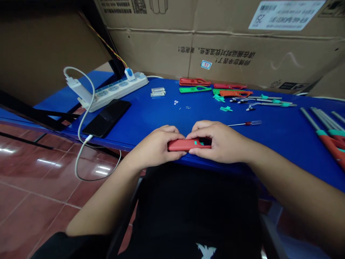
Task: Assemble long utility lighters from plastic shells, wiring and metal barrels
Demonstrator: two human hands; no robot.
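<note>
Left grip (155, 146) and right grip (219, 142) closed on a red plastic oblong casing (179, 145); seems light and stiff, best held along its long edges.

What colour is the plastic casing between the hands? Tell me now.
The plastic casing is red, with a teal piece; best seen in the head view.

- We look from the person's head, facing forward and down.
- We sit close above the left hand (155, 145) and right hand (221, 142).
- We see the counter (269, 151) stretching ahead, with cardboard boxes (215, 43) behind it.
</note>
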